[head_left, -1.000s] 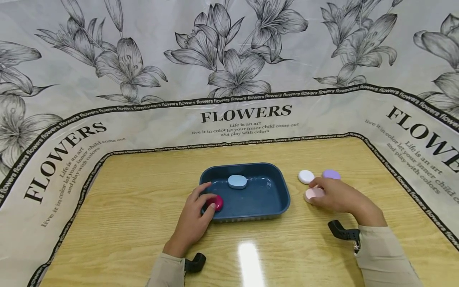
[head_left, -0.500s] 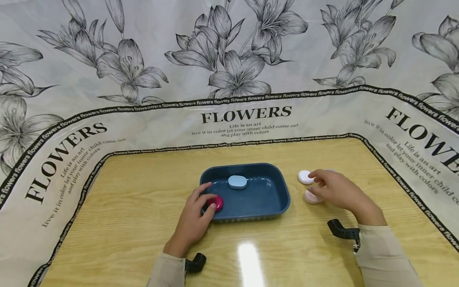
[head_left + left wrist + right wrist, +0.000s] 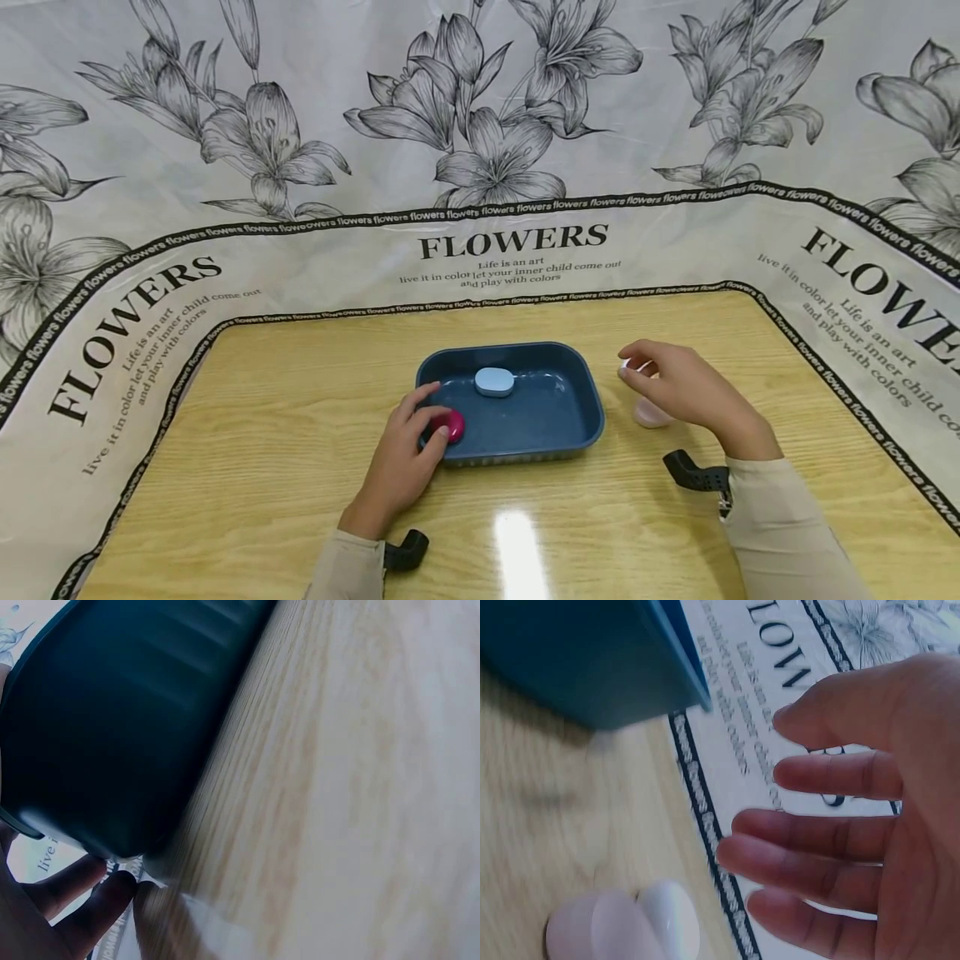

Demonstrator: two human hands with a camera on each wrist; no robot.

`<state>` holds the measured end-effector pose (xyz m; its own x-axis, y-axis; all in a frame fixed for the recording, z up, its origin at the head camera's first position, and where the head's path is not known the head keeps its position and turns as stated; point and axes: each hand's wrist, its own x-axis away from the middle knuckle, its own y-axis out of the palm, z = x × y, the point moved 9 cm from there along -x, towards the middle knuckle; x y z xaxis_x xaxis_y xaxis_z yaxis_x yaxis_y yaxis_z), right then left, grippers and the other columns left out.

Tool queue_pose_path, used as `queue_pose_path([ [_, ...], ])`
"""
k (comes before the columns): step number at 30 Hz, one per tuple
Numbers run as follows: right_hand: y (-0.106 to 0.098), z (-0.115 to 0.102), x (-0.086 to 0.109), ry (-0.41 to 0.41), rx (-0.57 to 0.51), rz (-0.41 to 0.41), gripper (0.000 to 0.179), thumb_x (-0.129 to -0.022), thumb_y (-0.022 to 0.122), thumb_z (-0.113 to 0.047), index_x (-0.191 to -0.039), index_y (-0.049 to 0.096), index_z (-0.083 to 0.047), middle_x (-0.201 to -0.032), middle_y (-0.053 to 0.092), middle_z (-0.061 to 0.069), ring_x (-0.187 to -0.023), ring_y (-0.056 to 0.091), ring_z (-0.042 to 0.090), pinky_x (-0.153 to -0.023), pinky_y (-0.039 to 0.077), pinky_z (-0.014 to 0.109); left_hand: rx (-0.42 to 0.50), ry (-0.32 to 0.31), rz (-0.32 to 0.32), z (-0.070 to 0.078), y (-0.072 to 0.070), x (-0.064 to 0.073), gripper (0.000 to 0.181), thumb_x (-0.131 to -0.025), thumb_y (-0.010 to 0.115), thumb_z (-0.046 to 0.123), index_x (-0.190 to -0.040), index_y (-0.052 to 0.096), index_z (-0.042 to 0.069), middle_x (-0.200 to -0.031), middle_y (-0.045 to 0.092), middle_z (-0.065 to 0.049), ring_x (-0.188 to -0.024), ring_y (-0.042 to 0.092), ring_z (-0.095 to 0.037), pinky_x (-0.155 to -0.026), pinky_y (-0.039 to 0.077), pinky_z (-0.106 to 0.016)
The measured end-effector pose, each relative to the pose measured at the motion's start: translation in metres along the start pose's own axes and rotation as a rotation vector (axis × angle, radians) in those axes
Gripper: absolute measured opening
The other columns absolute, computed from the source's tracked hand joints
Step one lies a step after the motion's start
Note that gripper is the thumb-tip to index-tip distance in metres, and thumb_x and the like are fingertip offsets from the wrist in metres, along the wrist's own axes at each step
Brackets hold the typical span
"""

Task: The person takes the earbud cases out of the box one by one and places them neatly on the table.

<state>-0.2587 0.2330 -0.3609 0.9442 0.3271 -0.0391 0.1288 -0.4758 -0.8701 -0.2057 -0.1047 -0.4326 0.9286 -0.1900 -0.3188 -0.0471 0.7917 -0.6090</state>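
At the left end of a dark blue tray (image 3: 525,417), my left hand (image 3: 405,454) reaches over the rim. Its thumb and index finger pinch a small, shiny magenta rounded piece (image 3: 457,427). Outside the tray wall, other fingers of that hand show in the left wrist view. My right hand (image 3: 690,392) hovers over a white rounded piece (image 3: 676,922) right of the tray, fingers loosely bent around it but apart from it in the right wrist view. A pale pink piece (image 3: 648,414) lies on the table below this hand. A light blue oval piece (image 3: 495,382) sits inside the tray.
The tray stands on a wood-grain table (image 3: 300,400). Behind and at both sides hangs a white cloth (image 3: 300,275) printed with flowers and lettering. Black wrist mounts (image 3: 693,472) jut inward from both sleeves.
My right hand has left the pale pink piece and moved left and slightly away to the white one, now hiding the purple piece. My left hand has stayed in place.
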Motion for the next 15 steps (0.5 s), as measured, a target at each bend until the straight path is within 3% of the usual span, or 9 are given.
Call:
queue_pose_path([
  [6, 0.000, -0.026, -0.014, -0.081, -0.048, 0.009, 0.031, -0.102, 0.058, -0.028, -0.123, 0.066, -0.006, -0.110, 0.070, 0.006, -0.097, 0.065, 0.024, -0.083, 0.051, 0.047, 0.003, 0.003, 0.001, 0.001, 0.000, 0.000, 0.022, -0.101, 0.058, 0.022, -0.118, 0.070, 0.016, -0.153, 0.040, 0.010, -0.140, 0.035, -0.018, -0.109, 0.037, -0.052],
  [15, 0.022, -0.050, -0.038, -0.126, -0.118, -0.068, 0.027, -0.101, 0.061, -0.027, -0.120, 0.067, -0.010, -0.104, 0.068, 0.000, -0.095, 0.062, 0.018, -0.080, 0.051, 0.039, -0.004, -0.010, -0.009, -0.001, 0.001, 0.001, 0.023, -0.101, 0.058, 0.023, -0.119, 0.070, 0.016, -0.153, 0.039, 0.011, -0.141, 0.034, -0.017, -0.110, 0.036, -0.052],
])
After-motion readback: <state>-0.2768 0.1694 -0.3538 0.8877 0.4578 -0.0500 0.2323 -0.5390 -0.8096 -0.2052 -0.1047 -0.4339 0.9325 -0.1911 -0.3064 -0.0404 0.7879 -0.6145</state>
